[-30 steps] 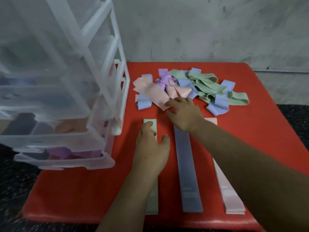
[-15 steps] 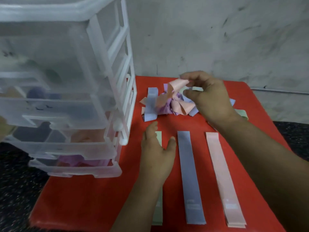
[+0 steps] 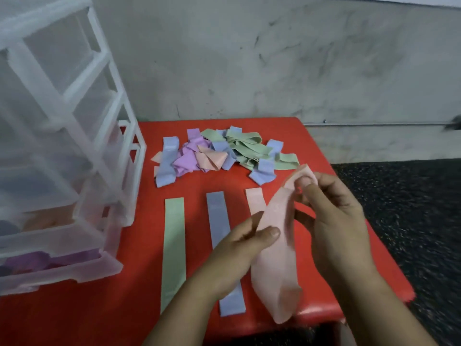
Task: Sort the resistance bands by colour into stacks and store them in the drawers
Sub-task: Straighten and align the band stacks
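Note:
A pink resistance band (image 3: 277, 258) hangs in the air over the front right of the red table (image 3: 139, 290). My right hand (image 3: 331, 216) pinches its upper end and my left hand (image 3: 247, 243) pinches its left edge lower down. Three flat stacks lie side by side beneath: a green stack (image 3: 173, 248), a blue stack (image 3: 219, 221) and a pink stack (image 3: 255, 199), mostly hidden by the held band. A jumbled pile of bands (image 3: 219, 152) in blue, purple, pink and green sits at the back of the table.
A clear plastic drawer unit (image 3: 59, 171) stands on the table's left side, its lower drawers pulled out and holding purple, pink and dark bands. A grey wall runs behind the table. Dark speckled floor lies to the right.
My right hand has carried the pink band from the pile toward me. My left hand has left the green stack and taken hold of the band's edge.

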